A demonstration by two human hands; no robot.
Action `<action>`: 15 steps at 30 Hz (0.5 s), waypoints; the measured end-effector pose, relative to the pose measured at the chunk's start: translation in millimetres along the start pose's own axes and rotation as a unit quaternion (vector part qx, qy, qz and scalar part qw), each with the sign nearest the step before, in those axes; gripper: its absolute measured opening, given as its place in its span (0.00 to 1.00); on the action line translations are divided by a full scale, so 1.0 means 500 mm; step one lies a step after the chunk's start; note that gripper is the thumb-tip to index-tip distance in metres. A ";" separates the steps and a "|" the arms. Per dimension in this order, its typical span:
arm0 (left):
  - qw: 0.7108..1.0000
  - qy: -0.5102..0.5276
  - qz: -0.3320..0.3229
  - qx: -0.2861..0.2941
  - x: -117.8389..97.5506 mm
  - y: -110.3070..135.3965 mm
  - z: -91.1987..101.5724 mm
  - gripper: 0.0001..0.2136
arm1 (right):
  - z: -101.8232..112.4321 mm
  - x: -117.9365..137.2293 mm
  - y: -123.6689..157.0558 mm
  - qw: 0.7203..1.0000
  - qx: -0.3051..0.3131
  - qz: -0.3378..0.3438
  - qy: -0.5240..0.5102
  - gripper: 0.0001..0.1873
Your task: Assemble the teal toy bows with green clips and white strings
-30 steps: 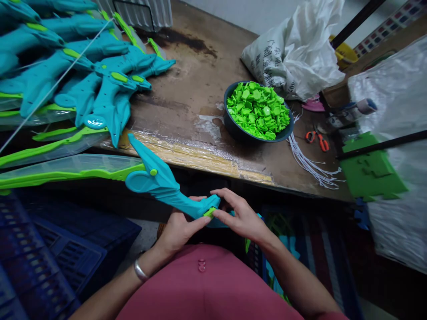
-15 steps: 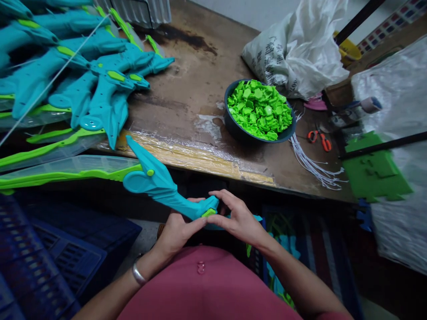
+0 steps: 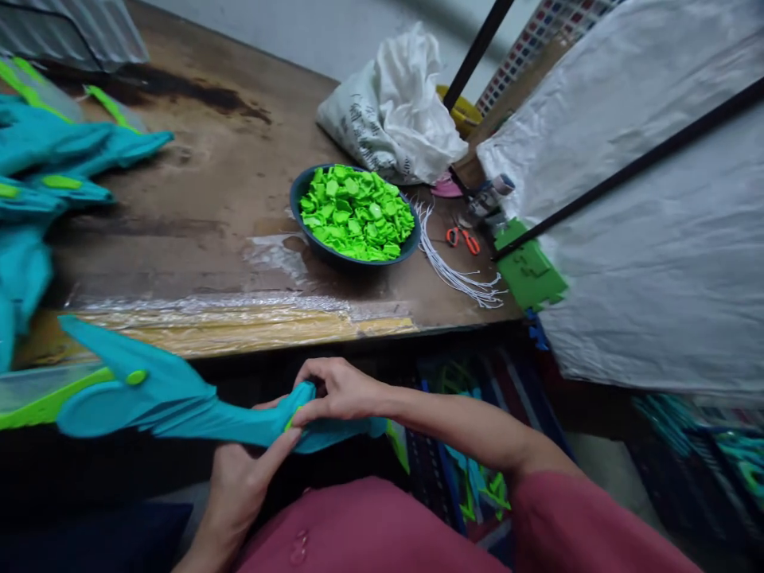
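A turquoise toy bow [image 3: 179, 398] with a bright green limb stretches across the lower left, in front of the table edge. Around the underside of its middle wraps my left hand [image 3: 247, 477], the thumb pressing near a small green cap [image 3: 291, 419]. My right hand [image 3: 343, 390] grips the same middle part from above, its thumb and fingers closed about the raised turquoise end. Much of the green cap is hidden by the fingers and thumbs. Past my right hand the bow's other half continues, partly covered by my forearm.
On the table [image 3: 196, 183] stands a dark bowl [image 3: 298, 215] heaped with green caps [image 3: 358, 211]. Beside it lie white cords [image 3: 457, 274] and orange-handled scissors [image 3: 464, 237]. A white sack [image 3: 394, 119] stands behind. More turquoise bows [image 3: 36, 199] are piled at left. Crates sit below.
My view has swung to the right, so the table things appear further left. Both hands keep hold of the bow's middle, and my right hand now covers more of the green cap.
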State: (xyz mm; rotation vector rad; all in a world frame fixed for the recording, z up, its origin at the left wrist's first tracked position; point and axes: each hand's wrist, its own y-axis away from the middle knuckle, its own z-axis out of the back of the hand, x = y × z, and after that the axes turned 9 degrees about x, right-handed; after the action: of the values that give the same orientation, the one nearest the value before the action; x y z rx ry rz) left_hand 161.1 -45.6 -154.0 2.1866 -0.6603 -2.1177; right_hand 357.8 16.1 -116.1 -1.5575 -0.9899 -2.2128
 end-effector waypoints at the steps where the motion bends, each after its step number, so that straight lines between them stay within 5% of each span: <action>1: 1.000 0.007 0.002 0.001 0.004 -0.006 0.000 0.19 | -0.001 -0.003 -0.004 1.000 -0.004 0.001 0.004 0.19; 5: 0.993 0.106 0.026 0.039 0.009 -0.023 -0.005 0.23 | -0.009 -0.014 -0.007 0.997 -0.045 0.041 0.051 0.19; 8: 0.978 0.199 0.049 0.049 0.002 -0.023 -0.021 0.27 | 0.030 -0.025 0.021 0.964 -0.171 0.069 0.193 0.19; 11: 0.962 0.264 0.060 0.019 -0.008 -0.018 -0.037 0.28 | 0.153 -0.052 0.063 0.912 -0.335 0.040 0.233 0.17; 15: 0.937 0.342 0.071 -0.008 -0.023 -0.011 -0.042 0.24 | 0.358 -0.118 0.092 0.800 -0.531 -0.049 0.275 0.14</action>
State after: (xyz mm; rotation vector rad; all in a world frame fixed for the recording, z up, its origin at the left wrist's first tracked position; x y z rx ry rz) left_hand 183.0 -42.7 -143.1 2.5298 -0.6891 -1.1502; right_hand 537.4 90.1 -117.5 -0.9272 0.4814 -3.2264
